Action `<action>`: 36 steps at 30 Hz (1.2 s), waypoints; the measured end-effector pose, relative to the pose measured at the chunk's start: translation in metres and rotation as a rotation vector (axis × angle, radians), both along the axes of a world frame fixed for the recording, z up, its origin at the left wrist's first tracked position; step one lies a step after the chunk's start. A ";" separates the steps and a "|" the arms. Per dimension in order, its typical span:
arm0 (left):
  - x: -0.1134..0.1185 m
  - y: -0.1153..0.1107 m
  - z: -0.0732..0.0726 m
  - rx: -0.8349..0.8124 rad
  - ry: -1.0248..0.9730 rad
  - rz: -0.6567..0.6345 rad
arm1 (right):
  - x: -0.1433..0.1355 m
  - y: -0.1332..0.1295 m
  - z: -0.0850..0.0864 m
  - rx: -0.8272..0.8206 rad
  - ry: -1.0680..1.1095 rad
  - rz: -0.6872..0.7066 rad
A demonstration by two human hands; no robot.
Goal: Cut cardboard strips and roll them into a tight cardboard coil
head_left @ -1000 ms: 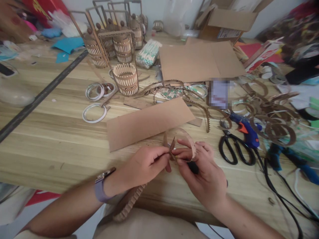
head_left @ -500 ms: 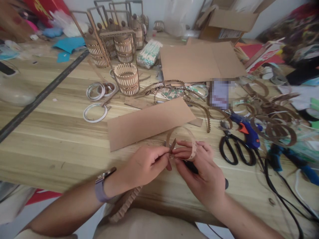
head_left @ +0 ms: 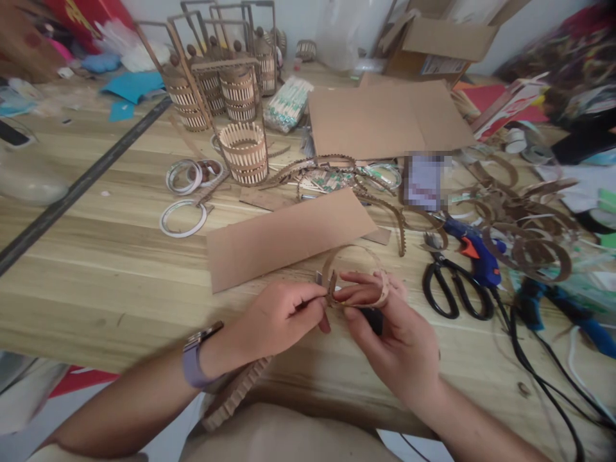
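My left hand (head_left: 283,317) is closed in a pinch on a narrow brown cardboard strip (head_left: 384,294), where it bends into a loop. A ridged length of cardboard strip (head_left: 238,391) hangs below my left wrist towards my lap; whether it is the same piece is hidden by the hand. My right hand (head_left: 404,343) has its fingers inside the loop and its thumb against the lower edge, gripping the strip. A black handle (head_left: 373,319) shows behind the right hand; its kind is mostly hidden.
A flat cardboard piece (head_left: 289,240) lies just beyond my hands. Black-handled scissors (head_left: 440,289), a blue glue gun (head_left: 481,256) and curled cardboard strips (head_left: 529,237) lie to the right. A slatted cup-shaped basket (head_left: 244,154) and white tape rings (head_left: 183,218) sit farther left.
My right hand has shifted slightly right, its fingers spreading within the loop. The loop's right side has moved right with it. My left hand keeps its pinch almost in place.
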State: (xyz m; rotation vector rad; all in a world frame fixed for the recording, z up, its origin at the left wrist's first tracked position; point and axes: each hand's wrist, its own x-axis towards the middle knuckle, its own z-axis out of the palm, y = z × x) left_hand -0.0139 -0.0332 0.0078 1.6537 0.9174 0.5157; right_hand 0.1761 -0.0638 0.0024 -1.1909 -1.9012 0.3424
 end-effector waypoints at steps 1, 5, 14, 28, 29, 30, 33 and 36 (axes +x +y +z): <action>0.001 0.000 0.001 -0.017 -0.003 0.004 | -0.001 0.000 0.001 0.012 0.001 0.000; 0.002 -0.001 0.003 -0.046 -0.025 0.038 | -0.002 0.002 0.004 0.055 -0.010 0.009; 0.002 -0.001 0.000 0.036 0.032 0.085 | -0.004 -0.001 0.000 0.117 -0.122 0.003; 0.004 -0.002 0.002 0.041 0.025 0.140 | -0.001 -0.003 -0.004 -0.140 0.160 0.002; 0.004 -0.001 0.002 0.020 0.018 0.140 | -0.001 -0.003 -0.005 -0.156 0.185 0.000; 0.004 -0.001 0.002 0.002 0.013 0.144 | 0.000 -0.003 -0.006 -0.159 0.196 0.001; 0.004 -0.001 0.001 -0.041 0.009 0.144 | 0.000 -0.003 -0.007 -0.123 0.159 0.008; 0.004 -0.002 0.000 -0.062 -0.005 0.143 | -0.002 -0.004 -0.007 -0.062 0.091 0.004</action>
